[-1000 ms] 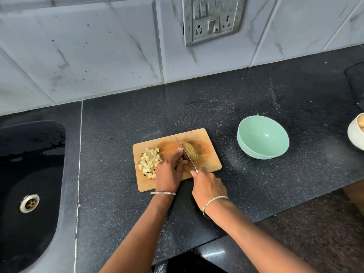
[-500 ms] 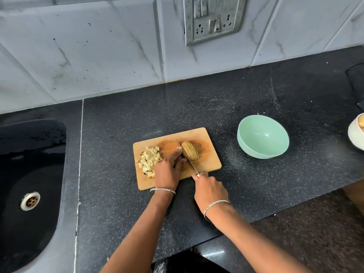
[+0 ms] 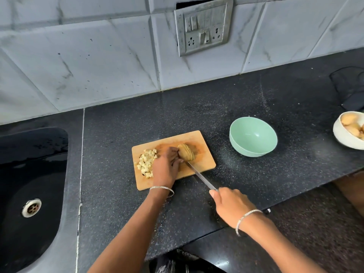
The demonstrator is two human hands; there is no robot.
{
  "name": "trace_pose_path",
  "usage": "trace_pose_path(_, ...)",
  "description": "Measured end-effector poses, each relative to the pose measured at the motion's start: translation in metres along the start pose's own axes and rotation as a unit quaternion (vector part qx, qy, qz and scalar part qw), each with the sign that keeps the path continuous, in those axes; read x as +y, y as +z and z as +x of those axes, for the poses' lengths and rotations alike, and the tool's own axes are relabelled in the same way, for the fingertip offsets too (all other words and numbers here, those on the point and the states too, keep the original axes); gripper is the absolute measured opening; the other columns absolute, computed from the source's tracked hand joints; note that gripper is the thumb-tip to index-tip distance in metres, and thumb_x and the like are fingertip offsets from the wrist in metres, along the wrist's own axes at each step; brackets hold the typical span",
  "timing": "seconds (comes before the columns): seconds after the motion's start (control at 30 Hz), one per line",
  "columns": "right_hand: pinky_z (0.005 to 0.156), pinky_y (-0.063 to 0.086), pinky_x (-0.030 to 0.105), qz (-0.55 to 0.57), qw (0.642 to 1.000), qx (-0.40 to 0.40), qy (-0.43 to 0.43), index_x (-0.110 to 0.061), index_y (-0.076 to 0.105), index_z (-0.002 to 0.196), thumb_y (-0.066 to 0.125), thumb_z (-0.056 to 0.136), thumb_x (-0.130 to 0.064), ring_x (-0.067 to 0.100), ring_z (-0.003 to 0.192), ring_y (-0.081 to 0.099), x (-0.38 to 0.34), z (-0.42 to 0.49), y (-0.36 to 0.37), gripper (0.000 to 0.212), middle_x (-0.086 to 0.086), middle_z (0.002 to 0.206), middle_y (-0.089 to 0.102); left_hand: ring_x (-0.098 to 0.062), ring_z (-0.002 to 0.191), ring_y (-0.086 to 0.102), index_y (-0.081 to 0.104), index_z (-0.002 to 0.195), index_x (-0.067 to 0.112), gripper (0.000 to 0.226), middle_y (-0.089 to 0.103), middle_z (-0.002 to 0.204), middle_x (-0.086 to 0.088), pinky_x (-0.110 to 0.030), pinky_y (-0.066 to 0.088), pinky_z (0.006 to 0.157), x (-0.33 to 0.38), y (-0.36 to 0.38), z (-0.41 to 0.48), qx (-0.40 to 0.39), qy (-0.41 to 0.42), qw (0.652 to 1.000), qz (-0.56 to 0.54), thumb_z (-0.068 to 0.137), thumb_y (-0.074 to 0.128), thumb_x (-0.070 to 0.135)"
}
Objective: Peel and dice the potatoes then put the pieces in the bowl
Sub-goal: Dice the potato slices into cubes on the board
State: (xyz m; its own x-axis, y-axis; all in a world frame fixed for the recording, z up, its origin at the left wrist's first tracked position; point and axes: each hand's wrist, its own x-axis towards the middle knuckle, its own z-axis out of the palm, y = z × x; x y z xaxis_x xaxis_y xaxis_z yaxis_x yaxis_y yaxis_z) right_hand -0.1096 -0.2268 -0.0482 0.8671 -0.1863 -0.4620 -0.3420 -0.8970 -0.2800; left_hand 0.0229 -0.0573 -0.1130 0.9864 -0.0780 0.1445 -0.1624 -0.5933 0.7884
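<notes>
While my left hand (image 3: 165,167) grips the sliced potato (image 3: 187,152) with curled fingers near the middle of the wooden cutting board (image 3: 204,164), my right hand (image 3: 231,205) is closed round the handle of the knife (image 3: 199,175), out over the dark tabletop (image 3: 256,174) on the near side of the board. The blade runs from that hand across the board's near edge, its tip at the potato just beside my left fingers. A heap of diced pieces (image 3: 146,162) lies on the board's left part, touching my left hand. The green bowl (image 3: 254,136) stands right of the board, apart from it. A white bowl (image 3: 341,135) holding potatoes sits at the right edge; the sink (image 3: 29,174) is far left.
</notes>
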Motion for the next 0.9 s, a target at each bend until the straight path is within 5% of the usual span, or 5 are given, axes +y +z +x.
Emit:
trace_pose_path(0.2, 0.074, 0.046, 0.038, 0.106, 0.994, -0.025, 0.005, -0.018, 0.053, 0.08, 0.032, 0.099, -0.054, 0.029, 0.08, 0.06, 0.027, 0.0, -0.021, 0.046, 0.009, 0.085, 0.063, -0.016, 0.094, 0.067, 0.054, 0.116, 0.024, 0.05, 0.066, 0.114, -0.001, -0.037, 0.054, 0.082, 0.022, -0.026, 0.034, -0.115, 0.046, 0.981, 0.151, 0.076, 0.073, 0.001)
trace_pose_path(0.47, 0.081, 0.047, 0.042, 0.131, 0.99, 0.038, 0.036, -0.014, 0.061, 0.097, 0.028, 0.1, -0.054, 0.035, 0.095, 0.061, 0.011, 0.03, 0.007, 0.051, 0.013, 0.102, 0.066, -0.025, 0.143, 0.029, 0.045, 0.14, 0.037, 0.072, 0.038, 0.152, 0.005, -0.042, 0.036, 0.112, 0.039, -0.025, 0.076, -0.334, 0.256, 0.811, 0.406, 0.079, 0.076, 0.013)
trace_pose_path(0.63, 0.081, 0.046, 0.042, 0.131, 0.989, 0.05, 0.045, -0.014, 0.06, 0.097, 0.029, 0.1, -0.054, 0.037, 0.099, 0.061, 0.011, 0.033, 0.016, 0.05, 0.014, 0.104, 0.066, -0.025, 0.118, 0.056, 0.056, 0.132, 0.032, 0.058, 0.063, 0.127, -0.001, -0.037, 0.047, 0.094, 0.044, -0.028, 0.08, -0.331, 0.229, 0.83, 0.385, 0.08, 0.075, 0.014)
trace_pose_path(0.9, 0.081, 0.048, 0.042, 0.133, 0.989, 0.057, 0.035, -0.017, 0.057, 0.092, 0.027, 0.1, -0.055, 0.034, 0.094, 0.061, 0.007, 0.037, 0.012, 0.049, 0.008, 0.101, 0.067, -0.029, 0.099, 0.063, 0.064, 0.113, 0.013, 0.052, 0.067, 0.109, -0.008, -0.037, 0.053, 0.081, 0.033, -0.035, 0.068, -0.246, 0.112, 0.88, 0.391, 0.073, 0.079, 0.044)
